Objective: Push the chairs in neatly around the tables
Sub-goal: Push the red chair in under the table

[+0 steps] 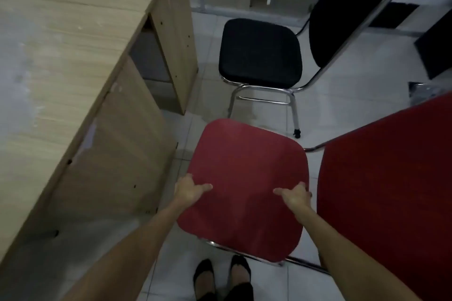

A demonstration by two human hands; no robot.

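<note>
the left hand [189,189] gripped the left edge of the red chair's seat [244,188], thumb lying flat on top and the fingers curled out of sight under the rim. the right hand [294,197] held the opposite edge the same way, thumb on the cushion, fingers wrapped round the side and mostly hidden. both forearms ran down to the bottom corners and were cut off there.

the red chair stood just beside the wooden desk [61,68], its seat not under the desktop. its red backrest [391,190] filled the right side and ran past the edge, so the top of it could not be seen. only short bits of its chrome frame showed below the seat; the legs were hidden.

beyond it stood a black chair [260,52], also clear of the desk, near the desk's far end panel. its black backrest [352,7] was cut off at the top.

two feet in dark shoes [221,276] stood on the pale tiled floor [354,105] right behind the red seat. the far wall and the dark shapes at the right edge were too dim and blurred to make out.
</note>
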